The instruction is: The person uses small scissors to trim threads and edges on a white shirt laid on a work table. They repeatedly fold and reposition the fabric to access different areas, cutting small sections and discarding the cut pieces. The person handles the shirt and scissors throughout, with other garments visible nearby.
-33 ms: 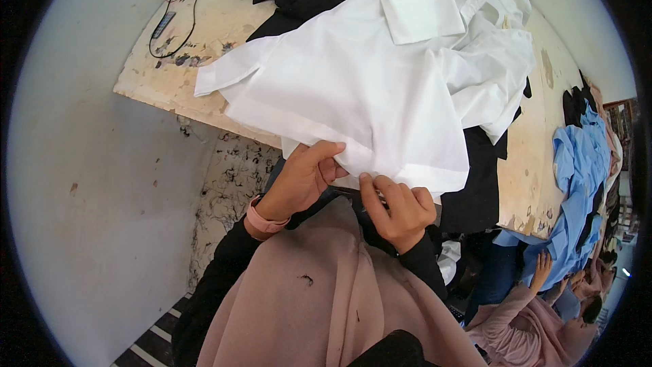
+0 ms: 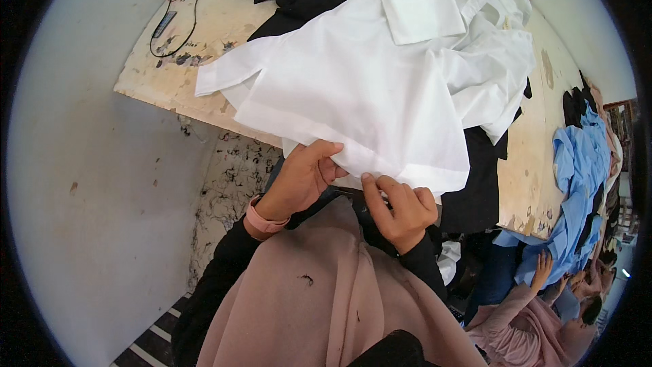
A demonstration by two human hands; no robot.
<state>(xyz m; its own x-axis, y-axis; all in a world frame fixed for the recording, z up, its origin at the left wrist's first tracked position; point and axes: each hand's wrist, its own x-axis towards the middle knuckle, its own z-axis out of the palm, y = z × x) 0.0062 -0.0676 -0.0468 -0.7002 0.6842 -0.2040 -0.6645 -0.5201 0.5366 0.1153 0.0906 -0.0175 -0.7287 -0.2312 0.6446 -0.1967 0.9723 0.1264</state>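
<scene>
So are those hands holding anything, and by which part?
A white garment, by its hemmed edge, pinched by the left hand and right hand. Whether the right hides anything else is unclear.

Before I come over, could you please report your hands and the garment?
Left hand pinching lower edge of white garment; right hand touching it alongside. Garment over table, black fabric partly beneath. Nothing visibly blocking.
</scene>
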